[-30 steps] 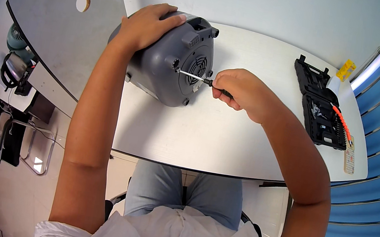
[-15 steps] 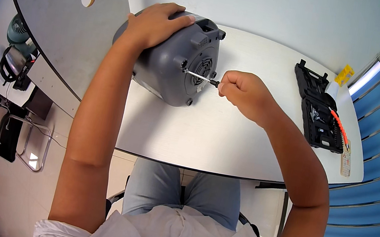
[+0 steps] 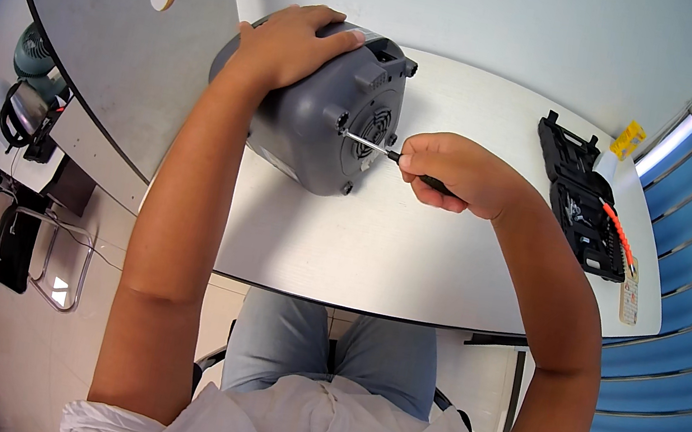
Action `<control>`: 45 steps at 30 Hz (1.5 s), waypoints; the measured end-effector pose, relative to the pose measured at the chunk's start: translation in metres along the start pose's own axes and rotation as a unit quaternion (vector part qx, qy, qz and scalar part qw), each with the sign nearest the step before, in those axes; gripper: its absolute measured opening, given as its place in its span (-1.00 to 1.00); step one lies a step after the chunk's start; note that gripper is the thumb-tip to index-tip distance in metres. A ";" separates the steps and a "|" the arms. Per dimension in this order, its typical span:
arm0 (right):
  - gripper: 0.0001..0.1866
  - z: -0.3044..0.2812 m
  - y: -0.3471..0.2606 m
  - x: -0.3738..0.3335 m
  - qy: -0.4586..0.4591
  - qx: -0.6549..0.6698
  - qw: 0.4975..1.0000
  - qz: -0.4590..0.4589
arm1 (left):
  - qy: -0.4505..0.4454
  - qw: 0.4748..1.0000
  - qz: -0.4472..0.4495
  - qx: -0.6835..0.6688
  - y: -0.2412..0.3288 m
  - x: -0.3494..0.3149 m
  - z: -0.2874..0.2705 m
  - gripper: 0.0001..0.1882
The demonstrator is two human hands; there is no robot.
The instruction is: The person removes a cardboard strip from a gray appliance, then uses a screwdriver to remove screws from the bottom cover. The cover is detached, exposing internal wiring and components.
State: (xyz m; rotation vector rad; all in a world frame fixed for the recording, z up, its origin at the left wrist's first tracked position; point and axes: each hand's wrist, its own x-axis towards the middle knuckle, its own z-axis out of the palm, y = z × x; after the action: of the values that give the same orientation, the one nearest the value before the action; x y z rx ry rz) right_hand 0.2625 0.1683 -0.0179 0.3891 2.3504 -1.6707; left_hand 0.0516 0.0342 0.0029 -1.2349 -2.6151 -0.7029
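Resting wide open atop the grey appliance (image 3: 299,140), the fingers of the left hand (image 3: 296,48) seem to steady it. Right of them, the base (image 3: 376,119) looks still fitted, any screw's progress unclear; a screwdriver (image 3: 369,143) meets it, gripped by the curled fingers of the right hand (image 3: 454,172).

Screwdriver (image 3: 367,144) handle partly covered by right hand (image 3: 456,172), tip not made out at grey appliance (image 3: 299,140), which is partly hidden by left hand (image 3: 296,48), bits (image 3: 575,209) in black tool case (image 3: 564,148) too small to be identified, white shirt (image 3: 329,428) cut off below.
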 end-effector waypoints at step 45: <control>-0.86 0.040 0.016 -0.013 0.350 -0.317 0.858 -0.204 | 0.000 1.000 0.003 0.002 0.001 0.010 0.006 -0.23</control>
State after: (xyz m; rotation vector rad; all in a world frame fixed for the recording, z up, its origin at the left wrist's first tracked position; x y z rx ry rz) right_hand 0.2818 0.1341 -0.0406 0.4263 3.5440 -0.8041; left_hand 0.0464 0.0442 0.0012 -1.2412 -2.6093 -0.6960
